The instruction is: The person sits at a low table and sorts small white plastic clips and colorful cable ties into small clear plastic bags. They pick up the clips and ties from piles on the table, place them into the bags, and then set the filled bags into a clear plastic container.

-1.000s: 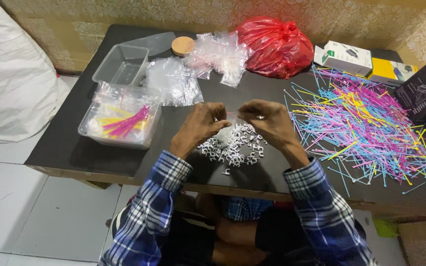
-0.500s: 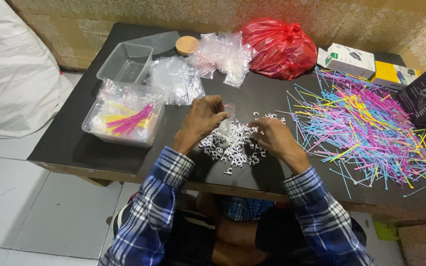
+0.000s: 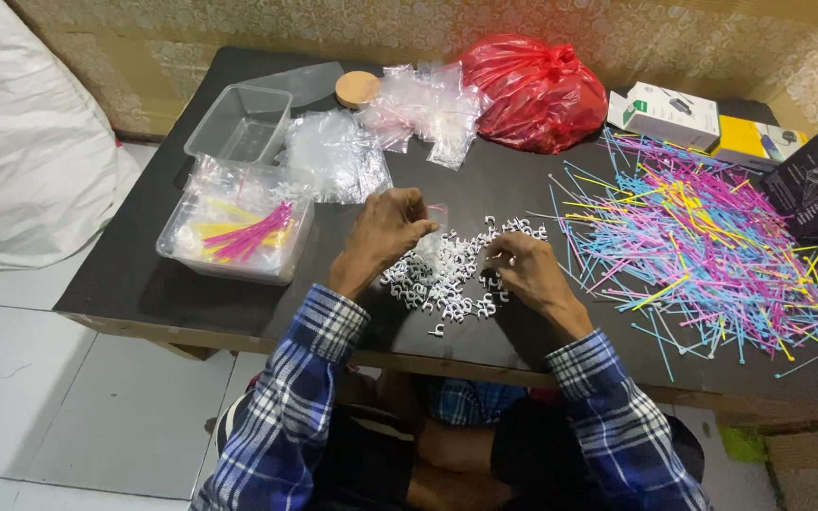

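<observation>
Tubs first: on the left a clear tub [image 3: 239, 232] of pink and yellow sticks sits near the counter [image 3: 134, 284] edge, untouched, while the left hand [image 3: 385, 232] has lifted off the white clips [image 3: 452, 274] and now pinches a small pink stick. The right hand [image 3: 527, 274] has dropped from meeting it and is picking into the pile, fingers curled. Bare counter runs between the clips and the big colourful stick spread [image 3: 702, 251] on the right.
</observation>
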